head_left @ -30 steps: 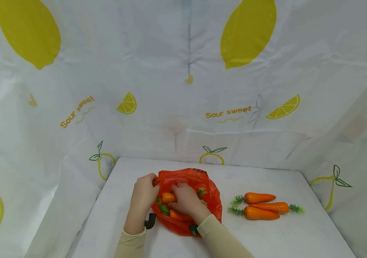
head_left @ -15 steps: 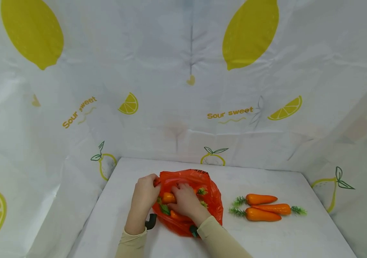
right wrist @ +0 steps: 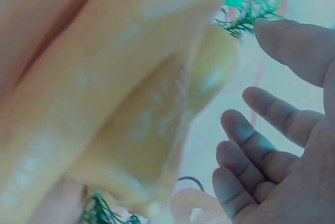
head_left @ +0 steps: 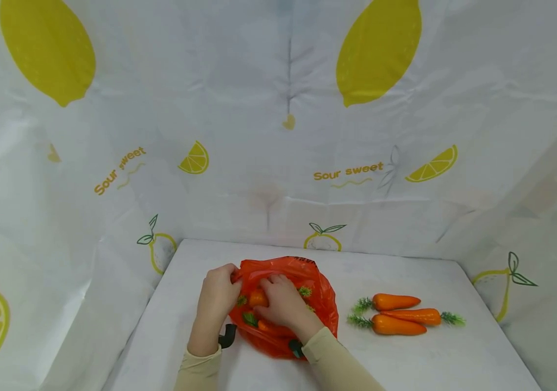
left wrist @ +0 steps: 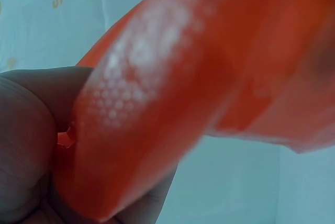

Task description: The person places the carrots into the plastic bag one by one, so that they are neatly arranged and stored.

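An orange-red plastic bag (head_left: 324,317) lies on the white table with its mouth spread. Several orange carrots (head_left: 258,297) with green tops are inside it. My left hand (head_left: 217,296) pinches the bag's left rim; the left wrist view shows the thin plastic (left wrist: 141,130) between thumb and fingers. My right hand (head_left: 283,301) reaches into the bag, over the carrots. In the right wrist view its fingers (right wrist: 251,140) are spread and loosely bent, with nothing between them. Large, pale-looking carrots (right wrist: 141,124) fill the left of that view, a green leafy top (right wrist: 246,17) by the thumb.
Three more carrots (head_left: 398,315) with leafy tops lie together on the table (head_left: 381,364), right of the bag. A dark curved piece (head_left: 227,336) shows beside the left wrist. Lemon-printed white sheeting (head_left: 258,136) walls in the back and sides.
The carrot beside my right fingers has turned slightly in the bag, and a green top near my left hand shows more. My left hand stays on the rim.
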Demonstrator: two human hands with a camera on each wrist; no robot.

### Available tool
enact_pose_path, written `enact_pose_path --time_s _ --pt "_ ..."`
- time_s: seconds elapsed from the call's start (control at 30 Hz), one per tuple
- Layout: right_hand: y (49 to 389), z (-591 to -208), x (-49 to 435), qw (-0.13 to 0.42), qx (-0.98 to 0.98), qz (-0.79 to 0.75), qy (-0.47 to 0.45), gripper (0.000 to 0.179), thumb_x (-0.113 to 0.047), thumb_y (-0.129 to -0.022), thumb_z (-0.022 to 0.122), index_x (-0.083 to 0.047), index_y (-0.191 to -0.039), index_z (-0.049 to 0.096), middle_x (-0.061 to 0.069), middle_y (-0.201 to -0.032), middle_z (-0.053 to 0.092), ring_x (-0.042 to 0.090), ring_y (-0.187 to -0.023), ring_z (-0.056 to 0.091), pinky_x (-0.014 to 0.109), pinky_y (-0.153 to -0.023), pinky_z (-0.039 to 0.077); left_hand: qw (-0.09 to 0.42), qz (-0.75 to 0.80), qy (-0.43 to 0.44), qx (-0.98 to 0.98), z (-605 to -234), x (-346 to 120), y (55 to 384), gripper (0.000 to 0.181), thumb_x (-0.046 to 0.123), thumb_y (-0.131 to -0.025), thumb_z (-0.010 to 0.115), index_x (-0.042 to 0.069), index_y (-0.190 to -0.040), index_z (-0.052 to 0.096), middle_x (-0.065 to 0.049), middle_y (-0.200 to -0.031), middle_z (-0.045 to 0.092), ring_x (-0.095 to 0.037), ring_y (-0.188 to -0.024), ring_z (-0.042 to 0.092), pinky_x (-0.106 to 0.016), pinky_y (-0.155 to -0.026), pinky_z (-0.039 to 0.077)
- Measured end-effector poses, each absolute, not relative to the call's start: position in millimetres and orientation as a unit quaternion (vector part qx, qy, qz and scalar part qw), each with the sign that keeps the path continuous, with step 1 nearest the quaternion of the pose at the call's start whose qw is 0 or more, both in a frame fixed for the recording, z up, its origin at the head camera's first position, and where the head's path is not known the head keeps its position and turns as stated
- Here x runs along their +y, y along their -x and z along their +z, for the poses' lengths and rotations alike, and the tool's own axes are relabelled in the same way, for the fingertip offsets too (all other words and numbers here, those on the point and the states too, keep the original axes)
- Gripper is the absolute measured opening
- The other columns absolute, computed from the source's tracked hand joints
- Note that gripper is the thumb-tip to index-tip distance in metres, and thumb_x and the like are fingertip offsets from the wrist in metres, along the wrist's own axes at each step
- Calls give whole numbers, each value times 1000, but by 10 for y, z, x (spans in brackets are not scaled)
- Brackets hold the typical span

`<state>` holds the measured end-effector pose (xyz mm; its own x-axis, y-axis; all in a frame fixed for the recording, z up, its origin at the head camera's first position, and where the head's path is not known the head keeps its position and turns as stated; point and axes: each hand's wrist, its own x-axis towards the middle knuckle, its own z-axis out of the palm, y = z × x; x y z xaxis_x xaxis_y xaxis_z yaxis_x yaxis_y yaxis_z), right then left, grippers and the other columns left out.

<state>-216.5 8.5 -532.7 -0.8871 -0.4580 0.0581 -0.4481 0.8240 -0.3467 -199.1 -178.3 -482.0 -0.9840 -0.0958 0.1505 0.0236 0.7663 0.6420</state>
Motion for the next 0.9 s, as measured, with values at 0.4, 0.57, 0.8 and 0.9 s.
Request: enact_pose_path --time_s 0.4,0.57,0.8,0.9 --pt "2038 -4957 223 -5 942 -219 255 55 -42 -98 83 -16 -145 70 5 -143 71 29 -142 62 50 -120 54 91 -344 -13 -934 -4826 -1815 1988 6 10 -98 82 5 -99 78 -4 -85 74 -18 -73 64 -33 -66 60" --pt "1957 -4779 352 -13 934 -241 262 53 -45 -100 81 -20 -145 70 0 -142 73 26 -139 62 50 -117 56 85 -346 -18 -934 -4814 -1813 1982 8 10 -98 82 4 -100 78 -6 -88 75 -19 -75 65 -34 -69 62" --pt "1882 -4537 655 -60 927 -268 256 57 -45 -95 88 -20 -143 71 0 -143 73 28 -139 64 52 -115 56 83 -345 -22 -935 -4823 -1816 1985 5 8 -97 80 5 -101 79 -7 -90 76 -21 -78 65 -37 -73 64" --pt "1876 -4455 816 -75 930 -274 235 61 -46 -93 90 -21 -145 71 0 -147 70 29 -142 63 55 -117 55 81 -347 -24 -934 -4831 -1814 1985 5 7 -98 79 6 -103 79 -7 -92 77 -21 -79 66 -38 -75 66"
